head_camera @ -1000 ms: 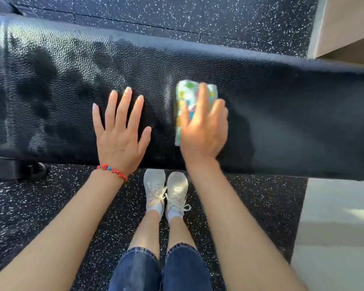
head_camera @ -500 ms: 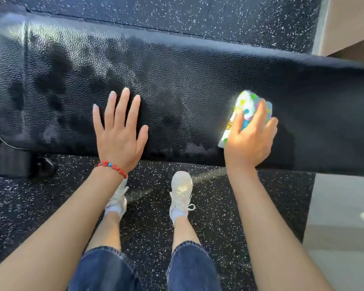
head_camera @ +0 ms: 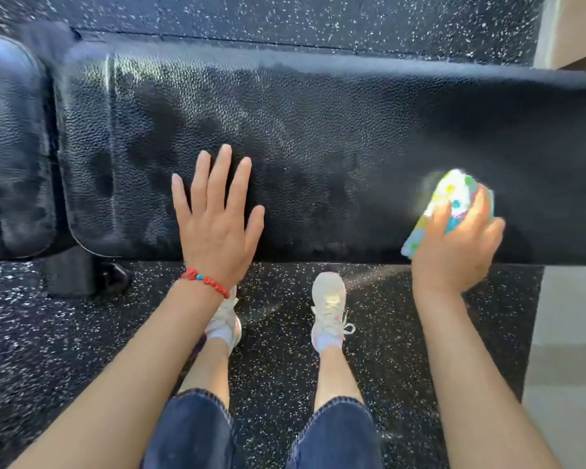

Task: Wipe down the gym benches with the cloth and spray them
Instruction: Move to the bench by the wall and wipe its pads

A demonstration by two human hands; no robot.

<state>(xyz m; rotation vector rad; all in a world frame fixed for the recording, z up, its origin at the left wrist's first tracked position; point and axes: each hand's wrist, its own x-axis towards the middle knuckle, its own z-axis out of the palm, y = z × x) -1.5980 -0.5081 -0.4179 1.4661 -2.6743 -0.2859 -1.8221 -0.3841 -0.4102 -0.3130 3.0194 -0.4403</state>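
Observation:
A long black padded gym bench (head_camera: 318, 123) runs across the view, its pebbled surface streaked with damp patches. My left hand (head_camera: 217, 221) lies flat on the pad near its front edge, fingers straight and spread, a red bead bracelet on the wrist. My right hand (head_camera: 457, 245) presses a folded, brightly patterned cloth (head_camera: 450, 194) onto the pad at the right, fingers over its top. The cloth and right hand are blurred. No spray bottle is in view.
A second black pad section (head_camera: 11, 147) adjoins the bench at the far left, with a frame foot (head_camera: 82, 275) below. Speckled black rubber floor (head_camera: 285, 360) lies under my white shoes (head_camera: 329, 309). Pale flooring (head_camera: 569, 350) starts at the right; a beige wall corner (head_camera: 572, 28) stands top right.
My right hand has slid the cloth rightward along the bench, from the middle toward the right end. My feet have stepped apart. The left hand has stayed flat on the pad.

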